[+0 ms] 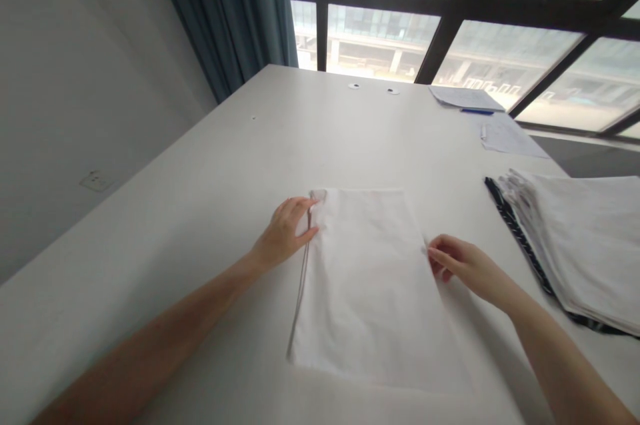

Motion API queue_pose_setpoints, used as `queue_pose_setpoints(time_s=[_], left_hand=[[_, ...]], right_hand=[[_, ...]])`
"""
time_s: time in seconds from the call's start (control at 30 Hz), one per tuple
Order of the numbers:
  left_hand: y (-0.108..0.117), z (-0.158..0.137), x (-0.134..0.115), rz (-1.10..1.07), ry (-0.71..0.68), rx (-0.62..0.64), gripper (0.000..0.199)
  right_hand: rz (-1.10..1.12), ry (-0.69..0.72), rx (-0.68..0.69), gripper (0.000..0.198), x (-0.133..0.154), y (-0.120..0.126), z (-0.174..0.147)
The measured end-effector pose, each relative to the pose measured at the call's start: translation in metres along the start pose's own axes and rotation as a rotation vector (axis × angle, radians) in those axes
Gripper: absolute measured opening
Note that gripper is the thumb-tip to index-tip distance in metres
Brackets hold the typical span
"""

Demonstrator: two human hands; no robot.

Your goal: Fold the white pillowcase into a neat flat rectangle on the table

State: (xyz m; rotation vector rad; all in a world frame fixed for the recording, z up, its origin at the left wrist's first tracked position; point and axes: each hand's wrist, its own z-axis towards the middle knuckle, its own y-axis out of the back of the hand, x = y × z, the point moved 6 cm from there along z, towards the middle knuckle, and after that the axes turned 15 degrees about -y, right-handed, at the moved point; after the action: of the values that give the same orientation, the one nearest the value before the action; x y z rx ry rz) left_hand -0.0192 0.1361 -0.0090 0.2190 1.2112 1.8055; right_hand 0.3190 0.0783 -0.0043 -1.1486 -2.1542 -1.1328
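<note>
A white cloth lies in front of me, folded into a rough rectangle with layered edges along its left side. My left hand rests at its upper left edge, thumb and fingers apart, the tips touching the fabric. At the right edge, my right hand is closed in a pinch on the cloth, thumb against curled fingers. The lower right corner looks blurred.
On the right sits a stack of folded white cloths with black fabric beneath. Papers and a blue pen lie at the white table's far right. Windows and a blue curtain stand behind.
</note>
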Motion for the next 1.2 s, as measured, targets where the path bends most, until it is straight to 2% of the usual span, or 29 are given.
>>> queue_pose_setpoints(time_s=[0.1,0.2,0.27,0.4,0.5,0.73,0.9,1.2], left_hand=[[0.002,0.001,0.000,-0.018,0.012,-0.022,0.046],[0.001,0.001,0.001,-0.053,-0.007,-0.021,0.042],[-0.001,0.000,0.002,-0.046,-0.011,-0.009,0.042],[-0.006,-0.002,0.003,0.009,0.005,0.055,0.047],[-0.005,-0.002,0.003,0.023,0.020,0.044,0.045],[0.004,0.001,0.007,-0.140,0.030,-0.074,0.033],[0.006,0.002,0.011,-0.262,0.093,-0.093,0.035],[0.003,0.001,0.016,-0.449,0.214,-0.059,0.049]], right_hand=[[0.211,0.032,-0.116,0.046,0.003,0.007,0.011],[0.343,0.039,-0.145,0.062,0.011,0.011,0.023],[0.375,0.024,-0.159,0.064,0.017,0.013,0.032],[0.446,-0.006,-0.092,0.044,0.027,0.003,0.052],[0.465,0.053,-0.043,0.034,0.031,-0.008,0.062],[0.379,0.288,-0.345,0.030,0.029,-0.006,0.048],[0.391,0.372,-0.386,0.032,0.035,-0.010,0.037],[0.379,0.414,-0.430,0.037,0.038,-0.008,0.032]])
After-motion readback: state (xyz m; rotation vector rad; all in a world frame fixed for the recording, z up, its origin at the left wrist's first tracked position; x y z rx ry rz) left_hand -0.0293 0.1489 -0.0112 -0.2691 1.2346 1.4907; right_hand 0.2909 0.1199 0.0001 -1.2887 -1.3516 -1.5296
